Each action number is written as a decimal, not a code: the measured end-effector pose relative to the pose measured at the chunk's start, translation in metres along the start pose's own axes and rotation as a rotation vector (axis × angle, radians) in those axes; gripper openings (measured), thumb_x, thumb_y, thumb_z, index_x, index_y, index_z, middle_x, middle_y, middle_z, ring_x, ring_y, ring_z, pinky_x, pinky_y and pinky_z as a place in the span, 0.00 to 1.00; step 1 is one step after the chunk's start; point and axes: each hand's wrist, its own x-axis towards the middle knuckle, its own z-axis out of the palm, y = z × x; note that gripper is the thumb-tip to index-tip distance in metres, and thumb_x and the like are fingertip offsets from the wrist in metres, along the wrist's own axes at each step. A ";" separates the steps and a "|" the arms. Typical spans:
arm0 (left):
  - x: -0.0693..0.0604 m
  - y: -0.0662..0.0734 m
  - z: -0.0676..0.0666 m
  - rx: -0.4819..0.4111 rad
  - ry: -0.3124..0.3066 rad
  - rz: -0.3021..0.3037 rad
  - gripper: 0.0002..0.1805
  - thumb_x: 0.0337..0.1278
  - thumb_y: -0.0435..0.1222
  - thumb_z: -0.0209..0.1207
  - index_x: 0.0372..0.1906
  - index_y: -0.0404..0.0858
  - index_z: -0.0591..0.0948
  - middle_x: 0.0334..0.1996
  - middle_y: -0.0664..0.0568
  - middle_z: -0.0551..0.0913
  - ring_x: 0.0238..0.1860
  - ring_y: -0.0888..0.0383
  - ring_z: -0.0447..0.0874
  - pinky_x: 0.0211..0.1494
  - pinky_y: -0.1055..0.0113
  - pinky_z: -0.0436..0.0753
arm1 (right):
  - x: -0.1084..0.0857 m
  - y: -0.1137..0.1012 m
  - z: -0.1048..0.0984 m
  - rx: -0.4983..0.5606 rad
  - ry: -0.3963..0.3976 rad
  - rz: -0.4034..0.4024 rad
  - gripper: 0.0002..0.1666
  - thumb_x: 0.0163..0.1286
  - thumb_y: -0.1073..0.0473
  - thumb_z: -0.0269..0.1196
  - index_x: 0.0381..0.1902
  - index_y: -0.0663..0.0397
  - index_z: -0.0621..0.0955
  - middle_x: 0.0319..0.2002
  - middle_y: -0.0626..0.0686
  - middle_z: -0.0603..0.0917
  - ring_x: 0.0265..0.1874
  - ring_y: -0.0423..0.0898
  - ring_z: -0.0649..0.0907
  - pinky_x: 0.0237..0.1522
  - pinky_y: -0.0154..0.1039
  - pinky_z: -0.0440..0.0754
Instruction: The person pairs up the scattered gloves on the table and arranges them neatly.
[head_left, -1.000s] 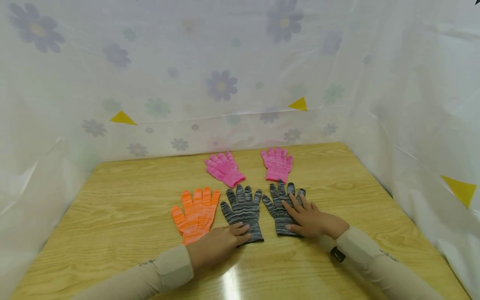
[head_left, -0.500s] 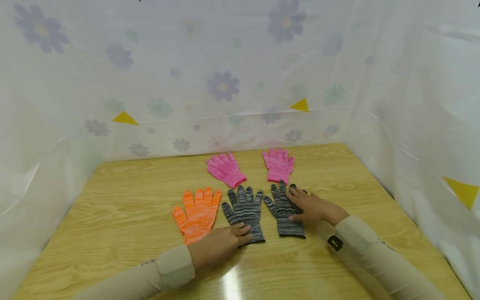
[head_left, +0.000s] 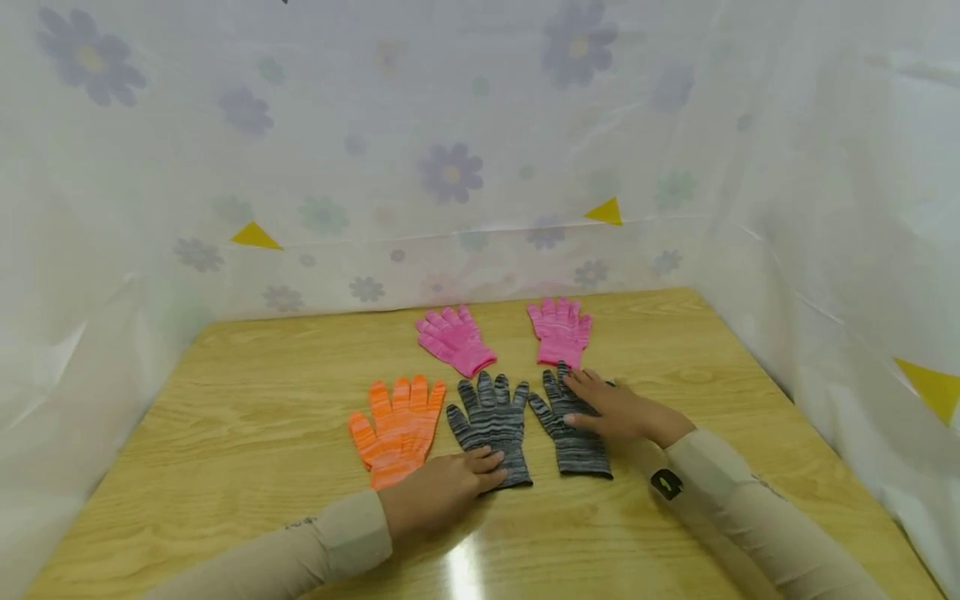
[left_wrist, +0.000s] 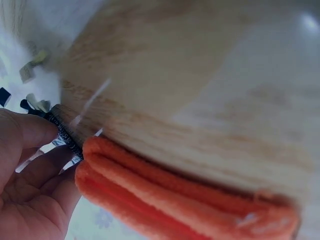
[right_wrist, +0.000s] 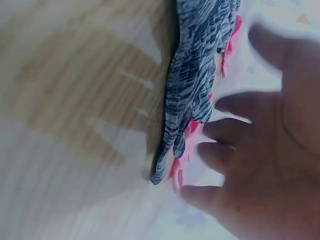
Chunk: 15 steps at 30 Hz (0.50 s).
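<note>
Grey gloves (head_left: 491, 421) (head_left: 581, 454) — one's cuff (head_left: 517, 476), the other's fingers (head_left: 551, 389) partly hidden — lie beneath loose, ungripping hands (head_left: 442, 492) (head_left: 626, 412).

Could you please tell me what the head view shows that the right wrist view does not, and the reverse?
Only the head view shows the left hand, the orange glove and the beige sleeves. Only the right wrist view shows the palm side of the right hand. Both show a gray striped glove, a pink glove and the wooden table.

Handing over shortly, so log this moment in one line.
left hand touches grey-black striped knit glove; right hand above second such glove; orange knit glove at left; two pink knit gloves behind
</note>
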 end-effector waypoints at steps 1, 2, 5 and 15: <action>0.000 0.000 0.000 -0.004 0.000 -0.001 0.26 0.66 0.29 0.51 0.68 0.44 0.70 0.70 0.50 0.65 0.70 0.53 0.63 0.66 0.61 0.71 | 0.003 0.001 0.000 -0.006 0.051 -0.016 0.43 0.74 0.41 0.48 0.75 0.60 0.52 0.74 0.68 0.49 0.72 0.66 0.48 0.67 0.71 0.43; 0.000 0.000 0.000 -0.006 -0.001 -0.002 0.25 0.67 0.29 0.51 0.68 0.44 0.70 0.70 0.50 0.65 0.70 0.53 0.63 0.66 0.61 0.71 | 0.007 0.002 -0.001 -0.021 0.107 -0.040 0.39 0.75 0.46 0.49 0.74 0.64 0.55 0.72 0.69 0.53 0.71 0.67 0.52 0.67 0.70 0.48; 0.000 0.000 0.000 -0.009 -0.001 -0.002 0.25 0.67 0.29 0.51 0.68 0.44 0.70 0.70 0.51 0.65 0.70 0.53 0.63 0.66 0.61 0.71 | 0.018 0.007 -0.004 -0.109 0.240 -0.063 0.30 0.74 0.56 0.53 0.68 0.68 0.64 0.66 0.70 0.66 0.66 0.66 0.66 0.63 0.65 0.64; 0.000 0.001 0.002 0.012 0.013 0.011 0.26 0.66 0.29 0.51 0.68 0.44 0.70 0.69 0.50 0.65 0.69 0.53 0.64 0.66 0.61 0.72 | 0.037 0.025 -0.013 -0.234 0.202 0.105 0.22 0.74 0.59 0.50 0.62 0.63 0.72 0.64 0.66 0.70 0.64 0.70 0.64 0.58 0.68 0.67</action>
